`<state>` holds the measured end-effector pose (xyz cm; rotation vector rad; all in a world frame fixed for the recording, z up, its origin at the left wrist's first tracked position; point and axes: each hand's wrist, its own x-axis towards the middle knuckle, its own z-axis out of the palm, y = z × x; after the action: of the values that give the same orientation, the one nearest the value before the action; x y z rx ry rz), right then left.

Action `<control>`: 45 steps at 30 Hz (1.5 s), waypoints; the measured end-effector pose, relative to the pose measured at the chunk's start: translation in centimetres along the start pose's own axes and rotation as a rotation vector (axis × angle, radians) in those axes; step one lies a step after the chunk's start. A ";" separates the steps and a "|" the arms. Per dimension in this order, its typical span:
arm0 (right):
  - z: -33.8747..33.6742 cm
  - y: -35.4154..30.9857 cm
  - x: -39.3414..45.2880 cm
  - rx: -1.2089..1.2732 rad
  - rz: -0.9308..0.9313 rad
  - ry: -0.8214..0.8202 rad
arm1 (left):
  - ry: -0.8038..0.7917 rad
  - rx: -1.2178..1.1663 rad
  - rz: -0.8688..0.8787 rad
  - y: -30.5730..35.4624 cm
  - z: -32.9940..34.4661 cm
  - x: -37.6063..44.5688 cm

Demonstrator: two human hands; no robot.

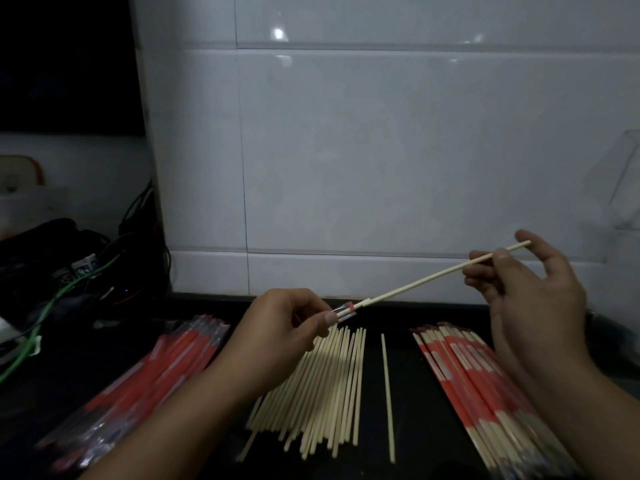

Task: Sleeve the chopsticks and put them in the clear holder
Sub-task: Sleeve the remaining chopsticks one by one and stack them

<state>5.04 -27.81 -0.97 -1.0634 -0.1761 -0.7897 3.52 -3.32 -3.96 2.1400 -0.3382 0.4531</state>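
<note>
Nearest the camera, two bare forearms reach in over a dark table (401, 393). On it, at the left, lies a heap of empty red-and-clear sleeves (149, 379); in the middle, a fanned pile of bare chopsticks (332, 386); just right of that, a single chopstick (388, 396) lying apart on its own; and at the right, a stack of sleeved chopsticks (485, 389) in red wrappers, partly under the right forearm. Above the bare pile, the left hand (280, 327) has its grip closed, thumb and fingers pinching the open mouth of a sleeve (344, 310), whose red band shows just past the thumbnail. The near ends of a held pair of chopsticks (446, 271) sit just inside that mouth, and the sticks slant up to the right. The right hand (530, 289) pinches their far end between thumb and forefinger, the other fingers loosely spread. Farther back, a white tiled wall (381, 150) rises behind the table. At the far right edge, against the tiles, stands the clear holder (623, 181), only faintly visible. At the far left, a tangle of dark cables (86, 271) and a green cable lie in shadow.
</note>
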 end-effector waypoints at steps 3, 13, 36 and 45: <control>-0.1 0.2 0.0 -0.011 -0.010 -0.013 | -0.023 -0.007 0.011 0.1 0.1 0.0; -0.1 1.1 -0.4 -0.089 -0.006 -0.096 | -0.075 0.025 0.012 0.2 0.3 -0.1; 1.7 1.8 -5.0 -0.573 0.208 -0.622 | -0.066 0.052 0.045 0.4 0.6 -0.3; 1.9 2.6 -5.2 -0.449 0.283 -0.555 | -0.134 0.050 0.087 1.0 1.0 -0.8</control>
<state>3.49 -23.04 -4.41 -1.6806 -0.3181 -0.2627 2.60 -4.70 -4.13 2.2160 -0.5024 0.3719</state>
